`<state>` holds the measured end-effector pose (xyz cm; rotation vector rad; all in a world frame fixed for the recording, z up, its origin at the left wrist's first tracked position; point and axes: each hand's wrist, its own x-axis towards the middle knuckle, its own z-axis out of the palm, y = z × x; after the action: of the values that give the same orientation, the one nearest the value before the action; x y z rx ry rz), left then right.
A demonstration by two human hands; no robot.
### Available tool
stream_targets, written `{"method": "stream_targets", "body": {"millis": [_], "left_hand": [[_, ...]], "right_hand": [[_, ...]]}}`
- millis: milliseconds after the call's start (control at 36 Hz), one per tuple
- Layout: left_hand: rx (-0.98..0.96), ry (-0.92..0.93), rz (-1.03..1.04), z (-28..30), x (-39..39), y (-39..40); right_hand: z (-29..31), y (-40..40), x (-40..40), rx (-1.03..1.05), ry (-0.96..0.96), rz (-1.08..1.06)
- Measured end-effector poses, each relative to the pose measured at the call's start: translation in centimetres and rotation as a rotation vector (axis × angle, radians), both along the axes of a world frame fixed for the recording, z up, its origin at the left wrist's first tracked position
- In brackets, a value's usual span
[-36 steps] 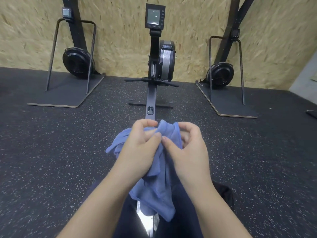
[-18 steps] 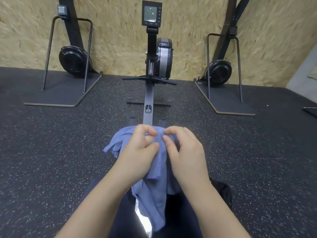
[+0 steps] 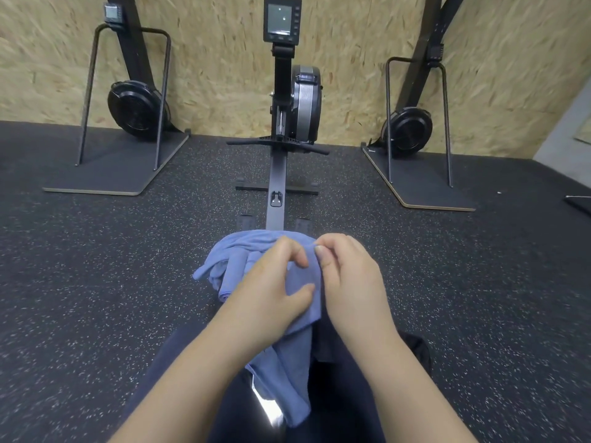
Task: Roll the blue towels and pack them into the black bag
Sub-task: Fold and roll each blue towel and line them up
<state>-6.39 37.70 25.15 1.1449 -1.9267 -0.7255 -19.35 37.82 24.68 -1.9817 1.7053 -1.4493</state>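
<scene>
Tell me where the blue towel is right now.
In the head view the blue towel sits low at centre, bunched over the person's lap, pinched at its top by the left hand and right hand, just short of the rowing machine's rail.

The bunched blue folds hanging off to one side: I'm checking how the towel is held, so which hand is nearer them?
Left. The left hand sits right beside the folds of the blue towel; the right hand pinches the towel's top edge on the far side.

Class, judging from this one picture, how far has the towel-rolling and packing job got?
Done: nothing visibly; no rolled towel shows. In hand: left hand and right hand both pinch one crumpled blue towel near its top edge, the rest hanging loose. Left: rolling and packing; no bag clearly shows.
</scene>
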Motion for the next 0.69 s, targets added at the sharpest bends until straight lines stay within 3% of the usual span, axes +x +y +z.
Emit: {"method": "stream_targets", "body": {"millis": [194,417,583,694], "left_hand": [[0.0,-0.087,0.081,-0.2,-0.1,0.1],[-0.055,-0.089,0.032,-0.6,-0.1,-0.1],[-0.109,-0.024,0.076,-0.4,0.5,-0.7],[-0.032,0.075,0.095,0.0,0.6,-0.5]], "right_hand": [[0.7,0.5,-0.2,0.093,-0.101,0.084],[1.2,0.7,-0.3,0.133,-0.163,0.107],[0.8,0.6,-0.8,0.166,-0.144,0.048],[0.5,0.5,-1.1,0.224,-0.28,0.015]]}}
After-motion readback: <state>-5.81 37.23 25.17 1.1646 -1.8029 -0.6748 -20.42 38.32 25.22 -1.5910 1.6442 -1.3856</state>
